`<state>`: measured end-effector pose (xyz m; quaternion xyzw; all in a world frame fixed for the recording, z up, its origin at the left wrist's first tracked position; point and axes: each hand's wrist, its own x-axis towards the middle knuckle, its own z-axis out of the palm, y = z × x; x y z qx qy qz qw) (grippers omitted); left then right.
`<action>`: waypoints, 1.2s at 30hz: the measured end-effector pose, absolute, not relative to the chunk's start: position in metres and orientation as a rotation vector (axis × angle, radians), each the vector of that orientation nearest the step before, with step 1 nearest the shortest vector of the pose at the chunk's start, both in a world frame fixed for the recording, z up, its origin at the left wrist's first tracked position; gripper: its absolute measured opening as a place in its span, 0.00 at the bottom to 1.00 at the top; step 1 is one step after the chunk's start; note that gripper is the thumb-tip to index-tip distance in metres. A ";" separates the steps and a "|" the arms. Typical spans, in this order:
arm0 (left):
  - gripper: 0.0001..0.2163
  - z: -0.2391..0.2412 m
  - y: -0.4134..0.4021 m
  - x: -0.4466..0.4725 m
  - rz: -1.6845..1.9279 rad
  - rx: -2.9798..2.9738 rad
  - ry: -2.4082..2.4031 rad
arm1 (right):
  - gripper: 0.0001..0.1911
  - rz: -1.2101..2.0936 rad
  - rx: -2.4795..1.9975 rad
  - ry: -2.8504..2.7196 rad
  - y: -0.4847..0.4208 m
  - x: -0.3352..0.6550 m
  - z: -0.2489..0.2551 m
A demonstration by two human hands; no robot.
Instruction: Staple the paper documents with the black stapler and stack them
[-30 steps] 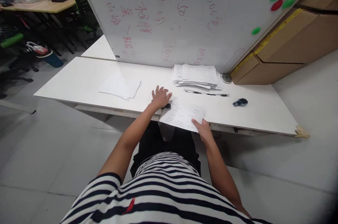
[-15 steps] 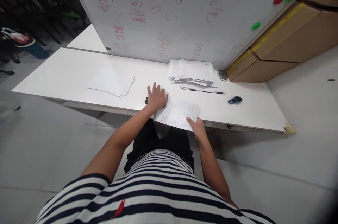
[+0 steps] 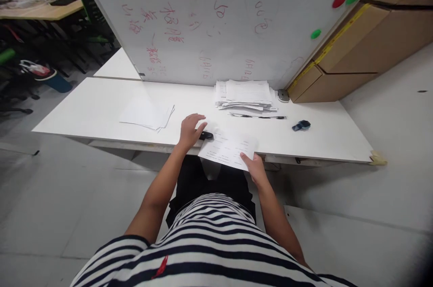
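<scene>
Printed paper sheets lie at the table's front edge, their near side jutting over it. My right hand pinches their lower right corner, thumb on top. A black stapler sits on the upper left corner of the paper, its front end showing. Beside it, my left hand hovers with thumb and fingers apart, hiding the stapler's rear part. To the left, a few loose paper sheets rest on the white table.
A thick paper stack stands against the whiteboard. Before it lies a thin black-and-clear strip. A dark watch-like item is farther right. Cardboard boxes rise at the back right.
My left hand has lifted off the stapler and shifted left, uncovering its front end. My right hand still holds the paper. The camera view has shifted slightly.
</scene>
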<state>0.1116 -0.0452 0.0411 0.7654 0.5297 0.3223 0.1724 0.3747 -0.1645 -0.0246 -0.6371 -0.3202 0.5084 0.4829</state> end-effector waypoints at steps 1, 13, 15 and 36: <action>0.17 0.039 -0.048 0.105 0.848 2.250 1.501 | 0.26 1.247 -1.553 -0.779 -0.164 0.375 -0.023; 0.18 -0.012 -0.043 0.083 0.812 2.041 1.778 | 0.26 1.040 -1.571 -0.906 -0.143 0.396 0.021; 0.18 -0.013 -0.043 0.082 0.844 2.009 1.796 | 0.27 0.989 -1.551 -0.927 -0.151 0.406 0.034; 0.16 -0.011 -0.046 0.089 0.719 2.082 1.870 | 0.29 0.993 -1.476 -0.826 -0.168 0.415 0.032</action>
